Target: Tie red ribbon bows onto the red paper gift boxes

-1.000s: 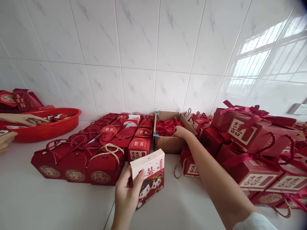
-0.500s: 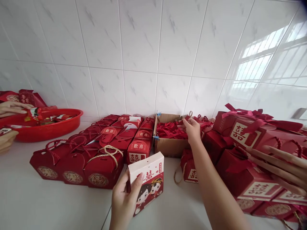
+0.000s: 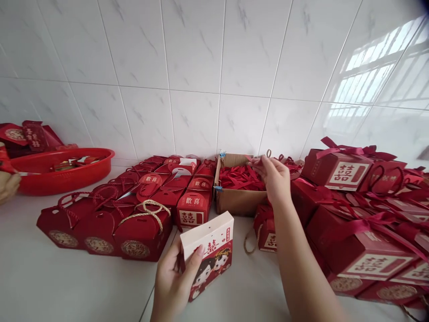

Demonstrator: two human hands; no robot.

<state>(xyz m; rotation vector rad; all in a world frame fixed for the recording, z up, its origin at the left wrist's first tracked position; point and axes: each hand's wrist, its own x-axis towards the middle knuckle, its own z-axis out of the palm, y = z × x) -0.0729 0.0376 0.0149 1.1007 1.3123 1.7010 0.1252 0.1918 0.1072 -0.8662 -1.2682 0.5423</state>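
My left hand [image 3: 172, 281] is closed round a small white and red gift box [image 3: 208, 250] printed with a cartoon couple, held upright near the front of the white counter. My right hand [image 3: 275, 179] reaches over the open cardboard box [image 3: 238, 200] full of red ribbons [image 3: 239, 176]. Its fingers pinch a red ribbon lifted just above the pile.
Rows of red handled gift boxes [image 3: 134, 205] lie left of the cardboard box. A heap of ribboned red boxes [image 3: 355, 210] fills the right. A red plastic basin [image 3: 60, 172] stands at far left, with another person's hand [image 3: 8, 185] beside it. A tiled wall backs the counter.
My right hand has risen out of the cardboard box, pinching a ribbon. Another person's fingers seen at the right half a second ago are gone. The hand over the basin has drawn back.
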